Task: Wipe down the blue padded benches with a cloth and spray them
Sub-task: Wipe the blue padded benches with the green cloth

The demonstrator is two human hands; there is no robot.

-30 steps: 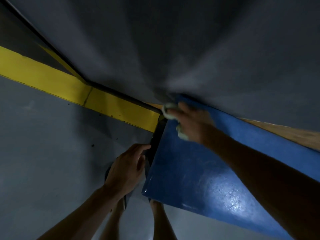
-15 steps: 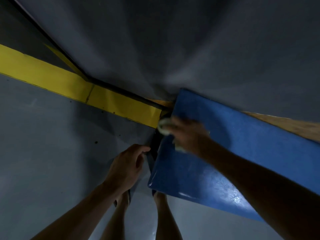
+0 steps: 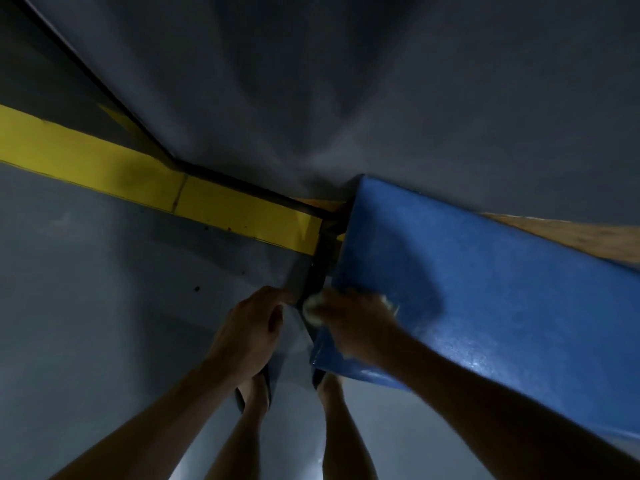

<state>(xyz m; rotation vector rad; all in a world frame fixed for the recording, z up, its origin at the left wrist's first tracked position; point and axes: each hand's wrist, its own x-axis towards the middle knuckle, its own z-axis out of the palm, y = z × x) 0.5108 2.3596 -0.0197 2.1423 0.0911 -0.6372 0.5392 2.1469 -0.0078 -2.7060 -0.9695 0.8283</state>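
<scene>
A blue padded bench (image 3: 478, 289) runs from the centre out to the right, against a grey wall. My right hand (image 3: 356, 323) presses a pale cloth (image 3: 313, 308) onto the bench's near left corner; only bits of cloth show around the fingers. My left hand (image 3: 249, 327) hangs just left of the bench end, fingers curled loosely, near the dark frame (image 3: 320, 268) at the bench's end. Whether it holds anything is hidden. No spray bottle is in view.
A yellow stripe (image 3: 138, 181) crosses the grey floor toward the bench end. A wooden ledge (image 3: 568, 237) shows behind the bench. My legs and feet in sandals (image 3: 256, 393) stand on the floor right below the hands. The light is dim.
My right hand has dragged the cloth from the far left corner of the bench toward me, down to the near left corner. The left hand has stayed by the bench end.
</scene>
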